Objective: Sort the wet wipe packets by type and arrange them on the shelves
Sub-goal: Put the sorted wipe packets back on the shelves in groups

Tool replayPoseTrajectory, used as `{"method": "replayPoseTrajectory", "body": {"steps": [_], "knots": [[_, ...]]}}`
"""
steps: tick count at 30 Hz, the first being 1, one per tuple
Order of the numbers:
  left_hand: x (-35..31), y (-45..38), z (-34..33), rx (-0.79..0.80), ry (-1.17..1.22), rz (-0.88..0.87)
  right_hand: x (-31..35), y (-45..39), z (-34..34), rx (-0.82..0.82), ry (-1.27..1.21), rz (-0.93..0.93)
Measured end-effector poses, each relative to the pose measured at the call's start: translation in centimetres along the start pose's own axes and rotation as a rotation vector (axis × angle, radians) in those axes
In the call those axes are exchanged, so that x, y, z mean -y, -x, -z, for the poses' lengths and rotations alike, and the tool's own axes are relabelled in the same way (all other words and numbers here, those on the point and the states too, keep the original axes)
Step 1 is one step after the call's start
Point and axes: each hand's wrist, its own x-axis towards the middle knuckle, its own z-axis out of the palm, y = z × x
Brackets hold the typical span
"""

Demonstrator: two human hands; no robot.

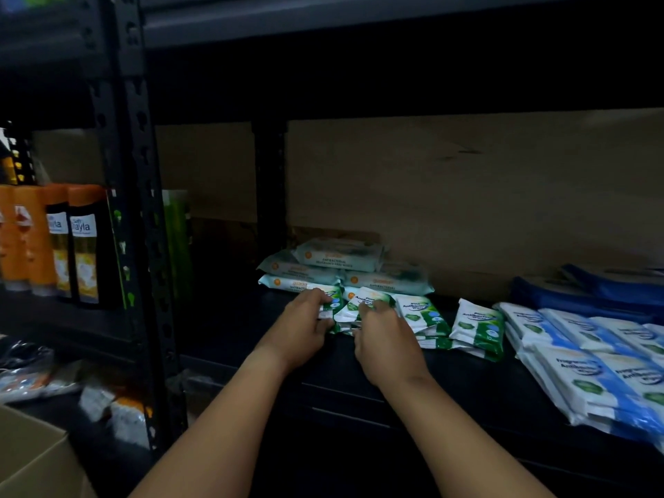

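Several small green-and-white pine antibacterial wipe packets (420,314) lie in a loose row on the dark shelf (467,386). My left hand (305,328) grips the left end of a small stack of them (346,312), fingers curled over its top. From the right, my right hand (384,339) pinches the same stack. One more green packet (478,327) leans a little further right. Behind the hands sit pale teal antibacterial packs (337,267), piled two high. Blue-and-white fragrance-free packs (589,364) lie overlapped at the right.
A black perforated shelf upright (140,228) stands at the left. Beyond it are orange and black bottles (72,246). Blue packs (582,285) lie at the back right. A cardboard box corner (32,458) and loose packets (25,372) sit lower left. Brown board backs the shelf.
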Motion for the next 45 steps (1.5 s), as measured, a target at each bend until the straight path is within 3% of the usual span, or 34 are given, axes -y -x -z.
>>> {"method": "replayPoseTrajectory", "body": {"steps": [20, 23, 26, 28, 31, 33, 36, 38, 45], "knots": [[-0.2, 0.5, 0.2, 0.004, -0.007, 0.002, 0.3, 0.5, 0.3, 0.015, 0.049, 0.0], [-0.7, 1.8, 0.6, -0.021, 0.016, 0.01, 0.5, 1.3, 0.6, 0.015, 0.097, 0.0], [-1.6, 3.9, 0.7, -0.161, -0.014, 0.02, 0.6, 2.5, 1.3, -0.002, 0.118, -0.02], [-2.4, 6.1, 1.0, -0.244, -0.025, -0.055, 1.0, 3.9, 2.0, -0.001, 0.113, -0.021], [-3.5, 10.4, 1.7, -0.215, -0.057, -0.3, 2.1, 7.3, 2.8, -0.049, 0.075, -0.008], [-4.0, 13.4, 2.2, -0.256, -0.067, -0.335, 2.6, 9.6, 2.5, -0.124, 0.054, 0.045], [-3.3, 17.9, 2.5, -0.329, -0.034, -0.224, 3.6, 12.9, 1.3, -0.273, -0.074, 0.153], [-1.3, 21.5, 2.3, -0.258, -0.06, -0.098, 4.8, 15.8, 0.1, -0.26, -0.192, 0.183], [7.6, 34.5, -0.5, 0.127, -0.17, 0.406, 7.3, 24.5, -8.9, 0.231, -0.296, 0.097]]}}
